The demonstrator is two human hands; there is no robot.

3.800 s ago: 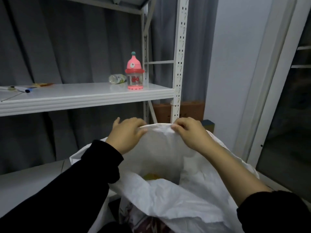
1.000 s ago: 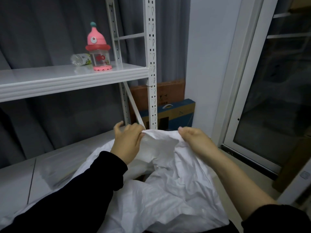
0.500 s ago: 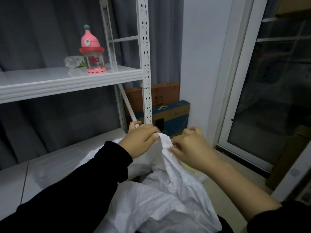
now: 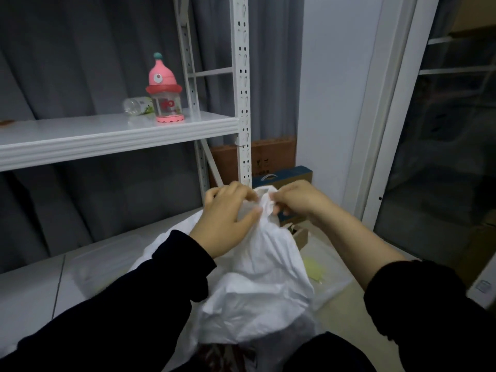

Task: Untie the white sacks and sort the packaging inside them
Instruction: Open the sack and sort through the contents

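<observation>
White sack [image 4: 257, 291]: is sitting crumpled in the lower centre of the frame, its top gathered into a narrow neck that is rising between both hands at mid-frame
Printed packaging [image 4: 222, 355]: dark reddish, is showing under the sack's lower fold at the bottom edge; too blurred to tell its kind
Left sleeve [image 4: 134, 304]: black, is reaching in from the lower left, cuff lying against the sack
Right sleeve [image 4: 429, 304]: black, pushed up the forearm, is coming in from the lower right
Left hand [image 4: 225, 218]: is gripping the neck from the left, fingers curled over its top, thumb pressing into the fabric below
Right hand [image 4: 300, 201]: is pinching the bunched top from the right, fingers curled tight onto the fabric
Clear plastic bag [image 4: 332, 285]: is lying just right of the sack, something pale yellow-green showing inside
Lower shelf [image 4: 80, 269]: white, is stretching across the left behind the left sleeve
Blue box [image 4: 290, 175]: is standing behind the hands, by the wall
Brown carton [image 4: 271, 154]: is standing behind the blue box
Upper shelf [image 4: 107, 132]: white, is crossing the upper left
Pink bottle [image 4: 164, 89]: is standing upright near that shelf's right end
Clear bottle [image 4: 137, 105]: is lying on its side just left of the pink bottle
Grey curtain [image 4: 80, 49]: is hanging behind the rack
Glass door [image 4: 442, 157]: dark, is filling the right side
</observation>
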